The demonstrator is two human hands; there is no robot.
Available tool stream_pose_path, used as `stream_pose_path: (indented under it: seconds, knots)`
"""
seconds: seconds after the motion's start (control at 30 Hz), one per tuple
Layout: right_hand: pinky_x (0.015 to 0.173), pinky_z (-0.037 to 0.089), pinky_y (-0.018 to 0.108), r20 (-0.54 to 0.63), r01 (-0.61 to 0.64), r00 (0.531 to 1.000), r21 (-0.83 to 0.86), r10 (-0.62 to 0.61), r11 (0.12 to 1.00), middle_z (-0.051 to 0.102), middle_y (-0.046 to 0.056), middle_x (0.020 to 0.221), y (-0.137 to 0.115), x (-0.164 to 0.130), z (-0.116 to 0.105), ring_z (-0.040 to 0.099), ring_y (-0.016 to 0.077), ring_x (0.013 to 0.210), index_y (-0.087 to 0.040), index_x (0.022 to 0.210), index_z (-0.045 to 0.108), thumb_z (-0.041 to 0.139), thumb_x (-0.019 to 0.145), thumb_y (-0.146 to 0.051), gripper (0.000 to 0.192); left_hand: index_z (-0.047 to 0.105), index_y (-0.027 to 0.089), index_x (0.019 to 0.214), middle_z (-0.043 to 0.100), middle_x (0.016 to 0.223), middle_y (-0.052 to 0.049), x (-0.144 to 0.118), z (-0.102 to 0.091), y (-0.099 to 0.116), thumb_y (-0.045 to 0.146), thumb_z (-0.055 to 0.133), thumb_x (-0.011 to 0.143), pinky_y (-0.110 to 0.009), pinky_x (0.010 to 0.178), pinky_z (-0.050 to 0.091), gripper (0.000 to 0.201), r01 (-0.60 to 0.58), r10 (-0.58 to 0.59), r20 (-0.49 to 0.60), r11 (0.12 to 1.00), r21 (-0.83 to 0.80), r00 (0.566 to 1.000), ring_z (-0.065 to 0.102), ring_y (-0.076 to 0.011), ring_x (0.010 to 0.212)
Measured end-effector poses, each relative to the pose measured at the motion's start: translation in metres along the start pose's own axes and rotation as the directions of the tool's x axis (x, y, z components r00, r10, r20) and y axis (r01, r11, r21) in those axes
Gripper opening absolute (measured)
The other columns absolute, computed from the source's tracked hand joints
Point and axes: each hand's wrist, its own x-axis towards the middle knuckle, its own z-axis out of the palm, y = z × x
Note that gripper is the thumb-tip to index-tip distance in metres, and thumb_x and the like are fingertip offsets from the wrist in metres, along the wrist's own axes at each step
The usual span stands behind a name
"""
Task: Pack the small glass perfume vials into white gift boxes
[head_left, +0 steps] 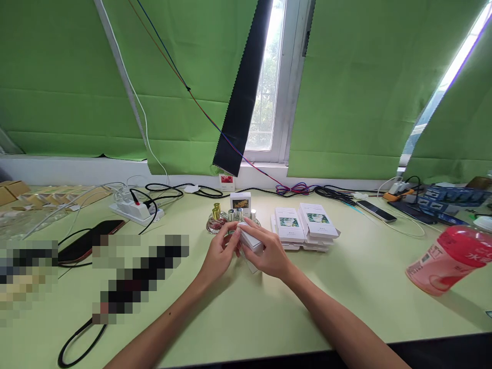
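Both hands meet over a small white box (pixel 251 242) in the middle of the table. My left hand (pixel 223 246) grips its left side, with thumb and fingers closed at the upper end. My right hand (pixel 271 252) wraps round the right side, its fingers across the top. The hands partly hide the box, and a white flap sticks out below. Just behind them stand several small glass bottles (pixel 216 220) with gold and silver caps. An upright white box (pixel 240 201) with a dark picture stands behind the bottles. Right of my hands lie stacked flat white boxes (pixel 290 225) with green pictures.
A pink bottle (pixel 442 261) with a red cap stands at the right. Farther back are a phone (pixel 375 210) and coiled black cables (pixel 334 196). To the left lie a power strip (pixel 134 210) and a dark phone (pixel 92 241). Part of the left side is blurred out.
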Motion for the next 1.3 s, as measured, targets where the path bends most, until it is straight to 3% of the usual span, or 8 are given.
stream_pose_path:
  seconds: [0.17,0.4,0.7,1.0,1.13,1.3]
  knots:
    - [0.110,0.050,0.040,0.005,0.028,1.000,-0.031,-0.028,0.999,0.056,0.009,0.149,0.009,0.000,0.003,0.057,0.0240,0.134,-0.028,0.142,0.056,0.064,0.086,-0.017,0.058,0.062,0.023,0.115,0.061,0.079,0.000,0.000,-0.001,-0.002,0.055,0.058,0.093,-0.026,0.062,0.052,0.039,-0.015,0.017,-0.040,0.998,0.059,0.999,0.062,-0.0163,0.071]
    - [0.090,0.058,0.032,-0.032,0.042,0.998,-0.125,-0.046,0.991,0.069,0.008,0.126,0.011,0.002,0.003,0.069,0.0198,0.106,-0.024,0.136,0.055,0.062,0.088,-0.020,0.048,0.065,0.021,0.108,0.066,0.101,-0.006,0.001,-0.003,-0.003,0.057,0.058,0.091,-0.025,0.059,0.051,0.039,-0.036,0.054,-0.133,0.990,0.139,0.990,0.064,-0.0183,0.080]
    - [0.093,0.054,0.040,-0.043,0.102,0.993,-0.171,-0.111,0.980,0.068,0.008,0.123,0.018,0.001,0.002,0.061,0.0242,0.111,-0.028,0.133,0.059,0.064,0.094,-0.023,0.040,0.064,0.021,0.087,0.062,0.093,-0.004,0.000,-0.004,-0.003,0.051,0.060,0.092,-0.025,0.061,0.050,0.031,-0.085,0.123,-0.226,0.981,0.173,0.966,0.059,-0.0168,0.077]
    - [0.092,0.054,0.041,-0.101,0.072,0.991,-0.163,-0.090,0.984,0.065,0.008,0.122,0.025,0.000,0.006,0.058,0.0251,0.111,-0.032,0.135,0.062,0.064,0.095,-0.021,0.041,0.061,0.021,0.075,0.059,0.088,-0.003,0.000,-0.006,-0.002,0.046,0.063,0.091,-0.025,0.061,0.049,0.030,-0.120,0.168,-0.277,0.976,0.184,0.946,0.056,-0.0163,0.078]
    - [0.092,0.056,0.042,-0.105,0.081,0.990,-0.157,-0.098,0.984,0.064,0.008,0.125,0.027,0.000,0.007,0.058,0.0249,0.113,-0.034,0.136,0.062,0.063,0.096,-0.021,0.042,0.061,0.020,0.074,0.060,0.087,-0.003,0.001,-0.007,-0.002,0.047,0.065,0.089,-0.024,0.058,0.049,0.031,-0.102,0.139,-0.281,0.985,0.142,0.950,0.056,-0.0153,0.073]
    - [0.093,0.056,0.042,-0.102,0.060,0.992,-0.167,-0.078,0.984,0.064,0.008,0.127,0.029,-0.001,0.006,0.059,0.0251,0.115,-0.035,0.134,0.064,0.064,0.095,-0.021,0.042,0.060,0.020,0.080,0.058,0.075,0.000,0.005,-0.008,0.001,0.054,0.069,0.085,-0.026,0.053,0.049,0.036,-0.007,0.008,-0.257,1.000,0.006,0.966,0.056,-0.0138,0.061]
